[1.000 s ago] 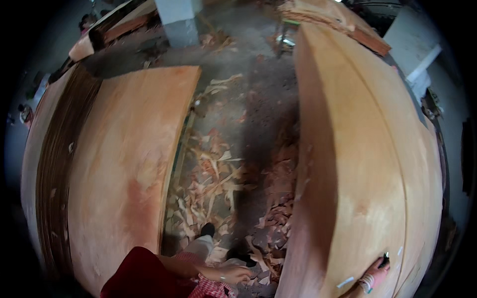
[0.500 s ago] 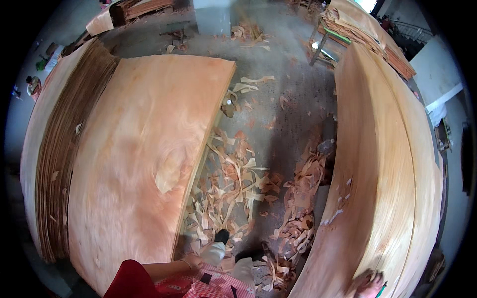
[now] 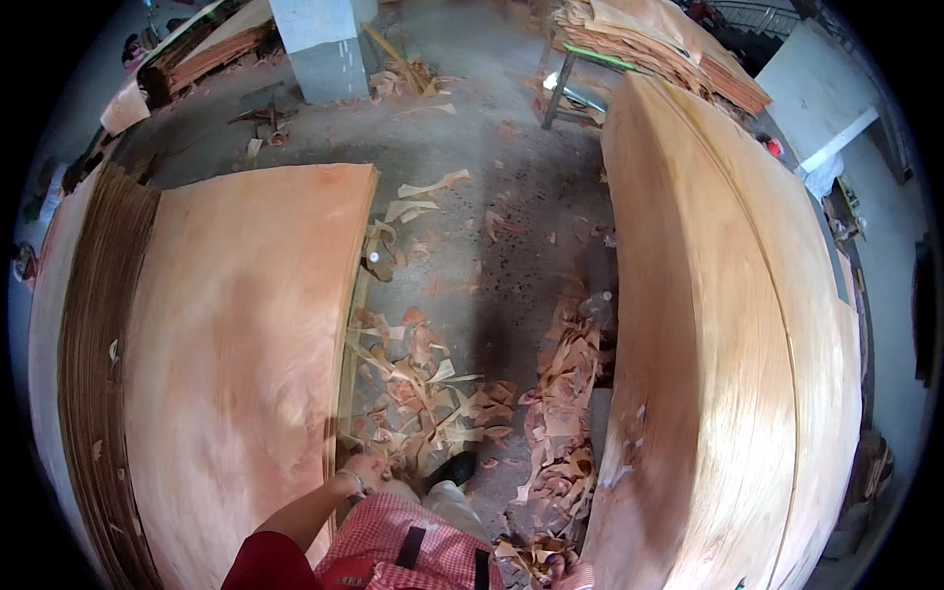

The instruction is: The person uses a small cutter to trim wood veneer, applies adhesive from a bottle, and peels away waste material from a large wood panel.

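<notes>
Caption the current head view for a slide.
Left hand beside a stack of wood sheets, right hand low near curled wood scraps on the floor.

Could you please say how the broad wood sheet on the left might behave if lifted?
The wood sheet would probably sag: it is broad and rippled. It may tear easily, if it resembles the ragged wood scraps nearby.

A grey concrete floor point(image 3: 516, 128) surrounds a square pillar point(image 3: 320, 64), white above, grey below. Right of it stands a green-edged trestle point(image 3: 558, 93); a railing point(image 3: 757, 16) lies beyond. Soft light brightens the floor's middle.
</notes>
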